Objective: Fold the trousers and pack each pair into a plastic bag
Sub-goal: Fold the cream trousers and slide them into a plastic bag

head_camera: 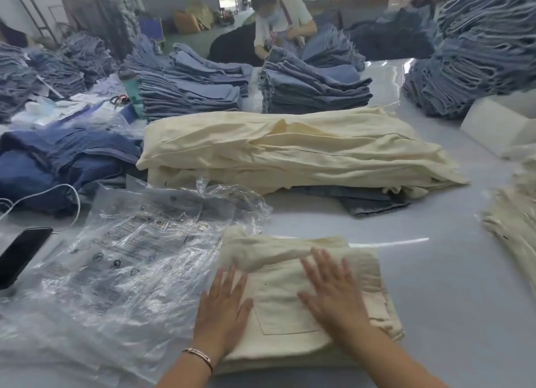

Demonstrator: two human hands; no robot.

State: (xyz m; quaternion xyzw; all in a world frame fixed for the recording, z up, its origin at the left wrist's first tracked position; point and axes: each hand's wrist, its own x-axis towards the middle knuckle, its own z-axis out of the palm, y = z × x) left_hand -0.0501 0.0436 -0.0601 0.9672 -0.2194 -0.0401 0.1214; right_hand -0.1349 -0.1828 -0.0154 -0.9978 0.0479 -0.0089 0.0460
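A workshop heaped with denim stacks surrounds the pale grey bench [449, 286]. On its near edge lie the folded cream trousers [293, 289], pocket up, long axis running away from the person. The left hand [223, 309] and right hand [333, 292] lie flat with fingers spread, gripping nothing, apparently pressing the fold flat. The plastic bags [116, 271] lie just left, handy for packing.

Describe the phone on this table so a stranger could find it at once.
Start at the grey table and the heap of crinkled clear plastic bags on its near left. At the heap's left edge lies the slim black phone, screen dark. It is the only flat black thing there, with a white cable curling behind it.
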